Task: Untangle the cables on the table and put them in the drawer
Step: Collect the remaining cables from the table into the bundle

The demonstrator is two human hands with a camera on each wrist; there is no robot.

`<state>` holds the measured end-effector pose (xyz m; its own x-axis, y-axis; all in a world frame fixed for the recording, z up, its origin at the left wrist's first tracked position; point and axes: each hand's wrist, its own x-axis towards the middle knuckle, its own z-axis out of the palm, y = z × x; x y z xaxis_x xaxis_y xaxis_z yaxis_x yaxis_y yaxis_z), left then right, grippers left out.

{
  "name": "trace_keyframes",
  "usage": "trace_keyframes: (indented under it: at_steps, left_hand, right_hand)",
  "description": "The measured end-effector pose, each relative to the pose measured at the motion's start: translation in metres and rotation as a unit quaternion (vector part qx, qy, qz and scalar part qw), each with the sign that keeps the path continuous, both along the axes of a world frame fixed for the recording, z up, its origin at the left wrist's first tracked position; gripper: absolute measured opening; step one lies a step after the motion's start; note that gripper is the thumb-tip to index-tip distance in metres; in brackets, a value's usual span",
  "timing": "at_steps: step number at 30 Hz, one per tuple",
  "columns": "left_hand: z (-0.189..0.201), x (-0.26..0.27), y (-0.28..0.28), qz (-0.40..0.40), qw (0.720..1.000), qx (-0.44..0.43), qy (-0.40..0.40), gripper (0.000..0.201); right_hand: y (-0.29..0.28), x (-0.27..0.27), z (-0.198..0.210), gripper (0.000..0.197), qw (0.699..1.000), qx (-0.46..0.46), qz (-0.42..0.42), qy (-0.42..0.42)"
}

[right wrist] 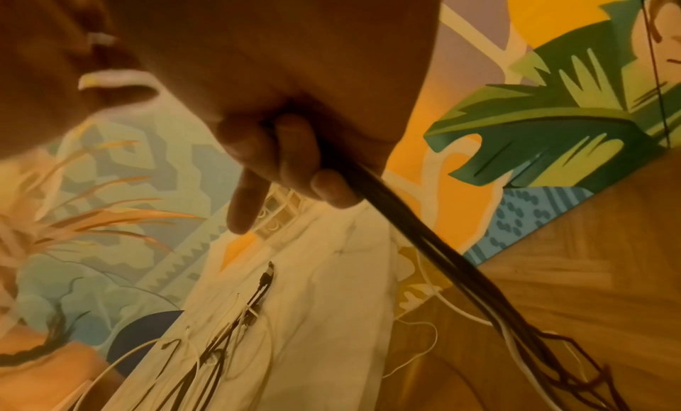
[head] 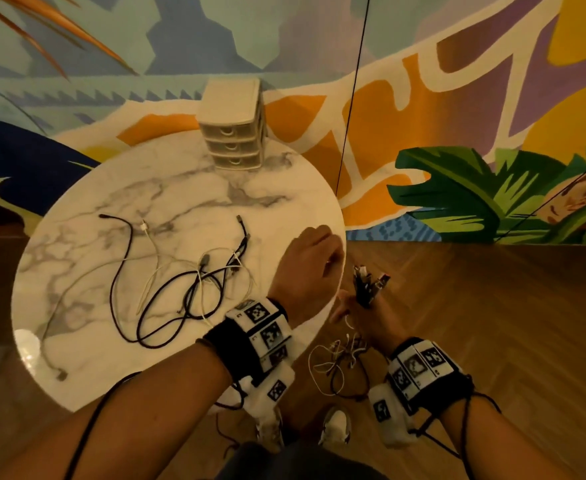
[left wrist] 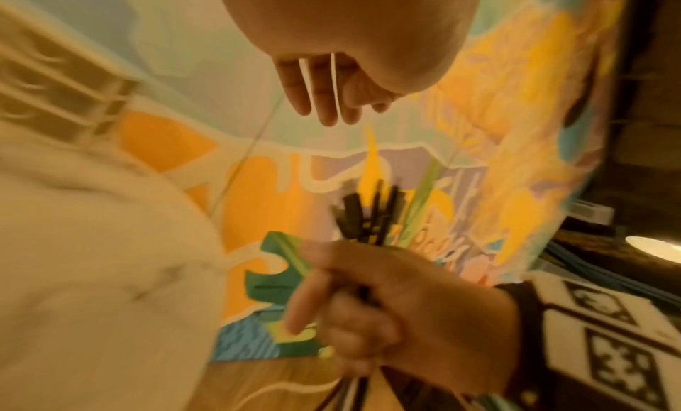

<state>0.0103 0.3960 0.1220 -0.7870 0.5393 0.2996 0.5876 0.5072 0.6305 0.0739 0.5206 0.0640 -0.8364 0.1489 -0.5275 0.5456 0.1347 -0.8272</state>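
Right hand (head: 364, 317), off the table's edge and over the wooden floor (head: 492, 306), is clenched round a bundle of cables (head: 369, 285); plug ends stick up above the fist, the rest trails down below it in white and dark loops. In the left wrist view the same fist shows with the forefinger pointing loose, the other fingers wrapped on the strands. Left hand (head: 310, 261) sits just beside and above the right one, at the rim of the round marble table (head: 77, 188); fingers curled downward, two thin white strands crossing them in the left wrist view (left wrist: 333, 88), though whether they are gripped cannot be told. Left of the left hand, a loose tangle of black and white cables (head: 187, 282) lies spread on the tabletop. Beyond both hands, at the table's far edge, stands a small beige drawer unit (head: 232, 126), three drawers, all closed. Painted mural (head: 457, 98) behind.
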Motion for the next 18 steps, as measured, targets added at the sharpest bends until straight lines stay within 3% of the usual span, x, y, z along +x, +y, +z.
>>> trace_keyframes:
  at_steps: [3,6,9,11,15,18]
  left_hand:
    - [-0.045,-0.007,-0.053,0.067,0.994,-0.082,-0.036,0.011]
    - [-0.088,-0.004,-0.106,0.07,0.971,-0.205,-0.101,0.017]
    - [-0.123,0.008,-0.15,0.002,0.884,-0.448,-0.133,0.045]
    - [-0.137,0.017,-0.165,-0.027,0.846,-0.516,-0.13,0.053]
    - [-0.139,0.028,-0.159,-0.047,0.861,-0.494,-0.11,0.046]
    - [-0.116,0.031,-0.136,-0.029,0.898,-0.43,-0.092,0.037]
  right_hand:
    - [-0.005,0.001,-0.015,0.048,1.0,0.027,0.001,0.006]
    - [-0.011,0.002,-0.023,0.055,1.0,0.011,-0.016,0.006]
    - [-0.018,0.005,-0.025,0.054,1.0,0.005,-0.008,-0.01]
    - [-0.021,0.008,-0.03,0.054,1.0,0.004,-0.004,-0.016]
    - [-0.033,0.014,-0.048,0.055,0.999,-0.022,-0.011,-0.039]
    - [-0.047,0.019,-0.061,0.056,0.999,-0.02,0.006,-0.049]
